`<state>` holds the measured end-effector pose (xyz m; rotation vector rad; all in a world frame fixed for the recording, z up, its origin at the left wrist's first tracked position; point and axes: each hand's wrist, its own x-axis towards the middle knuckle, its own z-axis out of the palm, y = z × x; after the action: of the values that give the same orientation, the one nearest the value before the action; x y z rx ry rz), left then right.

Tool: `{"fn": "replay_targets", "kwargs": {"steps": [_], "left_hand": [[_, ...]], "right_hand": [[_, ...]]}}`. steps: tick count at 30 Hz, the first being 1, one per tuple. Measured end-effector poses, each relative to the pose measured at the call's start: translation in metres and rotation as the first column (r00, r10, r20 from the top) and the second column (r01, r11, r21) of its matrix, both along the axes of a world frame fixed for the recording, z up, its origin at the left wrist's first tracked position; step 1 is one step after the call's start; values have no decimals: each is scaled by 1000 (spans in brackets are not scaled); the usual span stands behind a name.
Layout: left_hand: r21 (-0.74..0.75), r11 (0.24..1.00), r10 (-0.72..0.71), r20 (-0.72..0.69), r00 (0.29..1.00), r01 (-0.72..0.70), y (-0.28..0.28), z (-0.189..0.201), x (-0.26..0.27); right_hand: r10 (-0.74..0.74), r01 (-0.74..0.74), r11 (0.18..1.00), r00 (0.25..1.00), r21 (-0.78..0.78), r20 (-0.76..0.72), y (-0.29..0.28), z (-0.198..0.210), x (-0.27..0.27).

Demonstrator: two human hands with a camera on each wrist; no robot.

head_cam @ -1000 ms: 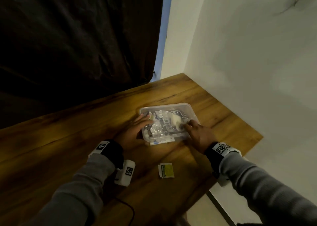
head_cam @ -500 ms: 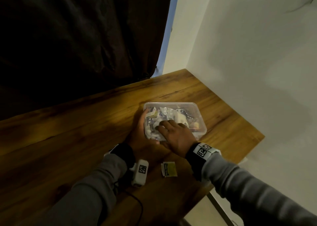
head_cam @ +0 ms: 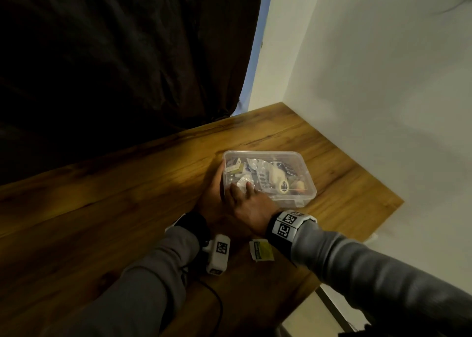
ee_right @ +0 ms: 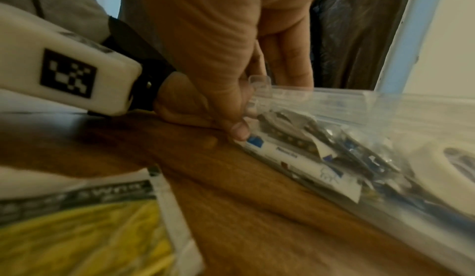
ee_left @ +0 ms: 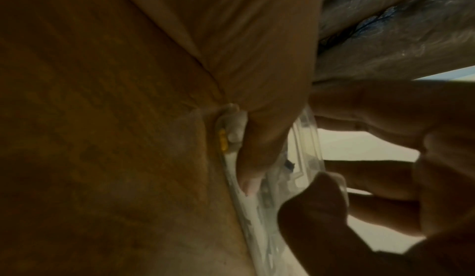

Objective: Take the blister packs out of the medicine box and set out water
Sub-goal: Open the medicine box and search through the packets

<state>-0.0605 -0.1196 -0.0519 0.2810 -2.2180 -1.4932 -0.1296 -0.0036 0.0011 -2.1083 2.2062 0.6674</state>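
Clear plastic box (head_cam: 291, 201) on counter (head_cam: 127, 196): my L grip (head_cam: 212, 200) cups its left wall as a brace; R grip (head_cam: 252, 205) pinches near-left corner, prob. closing lid (head_cam: 288, 157).

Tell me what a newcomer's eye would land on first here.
The clear plastic box crammed with foil packs and a white tape roll stands out, near the right corner of the wooden table. The left hand holds its left wall, and the right hand grips its near left corner. A yellow sachet lies loose nearer the person.
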Motion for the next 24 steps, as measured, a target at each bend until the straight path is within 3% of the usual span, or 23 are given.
{"fn": "replay_targets", "kwargs": {"steps": [2,4,8,10,12,15,17,19,21,24], "left_hand": [[-142,990,23,104,994,-9,1,-7,3],[-37,976,217,196,956,-214,2,-17,4],[152,978,138,41,990,-142,2,-20,-2],[170,973,147,69,987,-157,0,-18,-4],[113,980,157,91,983,-167,-2,-20,-5],[91,980,165,125,978,-177,-3,-21,-5],[83,980,170,131,977,-182,-4,-20,-6],[94,982,155,119,981,-166,-4,-20,-7],[115,981,141,117,983,-155,-3,-21,-7],[139,976,153,113,982,-168,-1,-23,-5]], "right_hand": [[-35,35,999,999,7,28,0,8,2],[-40,41,999,999,-22,13,-2,9,-6],[44,-48,965,999,-256,-19,-5,36,-33],[82,-104,892,994,-440,-68,-15,58,-56],[0,-72,798,993,-599,-121,-28,81,-83],[-256,85,692,957,-717,-134,-37,102,-117],[-344,197,649,938,-735,-52,-29,105,-124],[-312,267,631,947,-728,76,-13,100,-116],[-237,351,708,936,-613,262,12,83,-98],[-282,419,881,838,-220,468,54,42,-61]]}}
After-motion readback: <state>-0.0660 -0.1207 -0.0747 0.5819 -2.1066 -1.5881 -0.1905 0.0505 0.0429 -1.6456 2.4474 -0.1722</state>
